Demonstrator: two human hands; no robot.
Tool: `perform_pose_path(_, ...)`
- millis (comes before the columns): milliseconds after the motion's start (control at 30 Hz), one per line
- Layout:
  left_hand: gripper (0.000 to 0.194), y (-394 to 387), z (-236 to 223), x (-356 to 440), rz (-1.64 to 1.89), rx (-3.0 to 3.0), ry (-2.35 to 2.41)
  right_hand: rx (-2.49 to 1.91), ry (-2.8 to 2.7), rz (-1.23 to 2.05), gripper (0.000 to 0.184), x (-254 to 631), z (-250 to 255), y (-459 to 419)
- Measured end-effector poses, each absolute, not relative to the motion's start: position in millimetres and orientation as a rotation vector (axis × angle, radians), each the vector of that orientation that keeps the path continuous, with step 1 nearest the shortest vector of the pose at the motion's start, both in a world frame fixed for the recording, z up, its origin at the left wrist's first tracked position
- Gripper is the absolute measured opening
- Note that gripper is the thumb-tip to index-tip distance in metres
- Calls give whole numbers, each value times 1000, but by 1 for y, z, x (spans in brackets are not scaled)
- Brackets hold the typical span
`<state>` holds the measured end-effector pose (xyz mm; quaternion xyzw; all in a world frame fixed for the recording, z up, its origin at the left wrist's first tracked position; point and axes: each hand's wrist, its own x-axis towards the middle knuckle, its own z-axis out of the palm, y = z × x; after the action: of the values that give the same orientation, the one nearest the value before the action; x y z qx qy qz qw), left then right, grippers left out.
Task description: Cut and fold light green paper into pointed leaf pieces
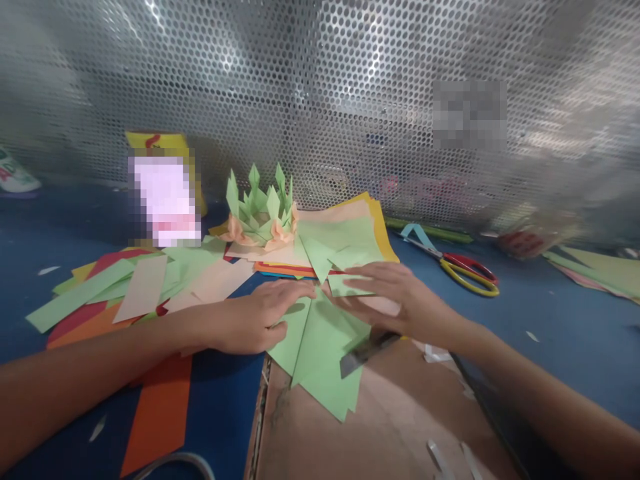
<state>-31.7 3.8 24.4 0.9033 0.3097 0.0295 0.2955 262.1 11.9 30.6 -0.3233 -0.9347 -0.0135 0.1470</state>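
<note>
My left hand (257, 317) lies with its fingers stretched out over the upper left of several folded green paper pieces (320, 363), which sit on a cardboard sheet (310, 447). Facing it, my right hand (400, 297) has its fingers extended and apart, over a small green paper piece (350, 285). Below that palm is a utility knife (357, 360), its blade pointing left over the green paper; the hand hides part of its handle. Just beyond my hands, a green and peach folded paper crown-shaped piece (263, 210) stands on stacked colored sheets (345, 223).
Scissors with red and yellow handles (467, 273) lie at the right. Loose paper strips (145, 287) pile up at the left, above an orange strip (157, 417). A lit phone screen (167, 200) stands at the back, before a perforated metal panel (320, 87).
</note>
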Motion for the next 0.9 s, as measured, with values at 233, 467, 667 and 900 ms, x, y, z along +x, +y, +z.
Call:
perform_pose_path(233, 55, 3, 23, -32, 84, 2378, 835, -518, -2882, 217, 31, 236, 21, -5)
perform_pose_path(467, 54, 3, 21, -35, 124, 2350, 825, -548, -2476, -122, 31, 247, 29, -4)
perform_pose_path(667, 38, 3, 27, -34, 54, 2385, 832, -912, -2241, -196, 33, 235, 33, 25)
perform_pose_path(900, 33, 1, 30, -34, 40, 2412, 781, -1451, -2466, -33, 51, 248, 11, 63)
